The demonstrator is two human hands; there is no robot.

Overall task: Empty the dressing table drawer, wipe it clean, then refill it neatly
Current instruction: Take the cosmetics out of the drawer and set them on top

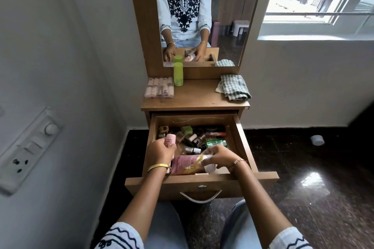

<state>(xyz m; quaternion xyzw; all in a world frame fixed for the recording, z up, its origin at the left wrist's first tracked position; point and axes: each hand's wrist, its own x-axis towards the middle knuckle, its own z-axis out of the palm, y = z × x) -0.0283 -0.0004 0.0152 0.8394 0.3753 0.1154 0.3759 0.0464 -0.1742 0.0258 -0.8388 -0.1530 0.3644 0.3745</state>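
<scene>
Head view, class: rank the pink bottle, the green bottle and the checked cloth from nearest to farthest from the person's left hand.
1. Pink bottle: in the drawer, held in the left hand.
2. Green bottle: standing on the tabletop, back left, beside the mirror.
3. Checked cloth: folded on the tabletop's right side, farthest across.

Tabletop (194, 99) with palette (159, 87), bottle (178, 74), cloth (234, 87).
</scene>
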